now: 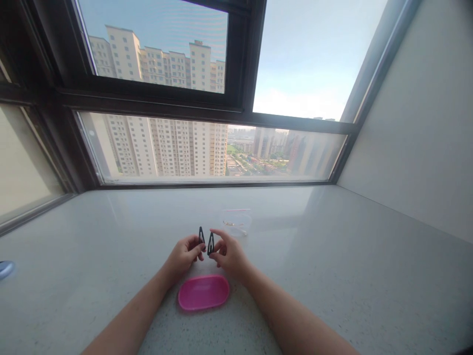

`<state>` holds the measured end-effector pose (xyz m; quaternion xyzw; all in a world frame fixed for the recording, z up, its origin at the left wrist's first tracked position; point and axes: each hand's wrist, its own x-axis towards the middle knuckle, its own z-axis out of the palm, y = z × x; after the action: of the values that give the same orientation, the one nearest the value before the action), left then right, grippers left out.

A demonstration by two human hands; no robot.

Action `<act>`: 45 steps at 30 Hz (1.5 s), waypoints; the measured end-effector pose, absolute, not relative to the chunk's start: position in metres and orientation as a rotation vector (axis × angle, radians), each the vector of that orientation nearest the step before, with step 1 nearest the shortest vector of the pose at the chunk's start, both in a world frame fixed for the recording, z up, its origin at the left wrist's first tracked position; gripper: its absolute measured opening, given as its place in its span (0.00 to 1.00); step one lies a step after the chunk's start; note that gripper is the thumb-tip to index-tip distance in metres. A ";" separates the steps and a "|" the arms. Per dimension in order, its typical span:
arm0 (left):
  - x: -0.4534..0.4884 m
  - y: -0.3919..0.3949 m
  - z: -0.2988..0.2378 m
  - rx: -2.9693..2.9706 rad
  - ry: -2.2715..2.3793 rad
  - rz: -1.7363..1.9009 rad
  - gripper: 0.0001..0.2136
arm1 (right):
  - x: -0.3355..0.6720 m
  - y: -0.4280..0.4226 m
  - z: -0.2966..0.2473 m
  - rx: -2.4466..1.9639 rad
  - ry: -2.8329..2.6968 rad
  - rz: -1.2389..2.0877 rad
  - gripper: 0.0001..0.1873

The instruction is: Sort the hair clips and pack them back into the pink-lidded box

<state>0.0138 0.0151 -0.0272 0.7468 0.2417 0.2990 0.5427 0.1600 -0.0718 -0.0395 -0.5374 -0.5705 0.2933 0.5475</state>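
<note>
My left hand pinches a small black snap hair clip and holds it upright. In my right hand a second black snap hair clip is pinched the same way, right beside the first. Both hands hover just above the pale stone sill, close together. A pink oval dish lies on the sill directly below and in front of my hands. Just beyond my right hand lies a small clear plastic bag with a thin metal piece inside.
The pale speckled window sill stretches wide to both sides. A dark-framed window runs along its far edge, and a plain wall closes the right side. A bluish object peeks in at the left edge.
</note>
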 end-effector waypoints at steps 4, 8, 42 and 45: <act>0.015 0.016 -0.031 1.756 0.536 0.691 0.09 | 0.162 -0.070 -0.041 -1.270 -1.335 0.699 0.35; 0.016 0.017 -0.032 1.715 0.509 0.674 0.12 | 0.162 -0.068 -0.044 -1.267 -1.325 0.717 0.34; 0.015 0.016 -0.031 1.659 0.503 0.641 0.15 | 0.158 -0.068 -0.040 -1.197 -1.283 0.742 0.29; 0.015 0.016 -0.031 1.673 0.493 0.637 0.15 | 0.158 -0.068 -0.041 -1.222 -1.287 0.736 0.30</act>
<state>0.0149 0.0158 -0.0311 0.7214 0.2126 0.2746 0.5991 0.1579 -0.0676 -0.0412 -0.5213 -0.5490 0.3139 0.5730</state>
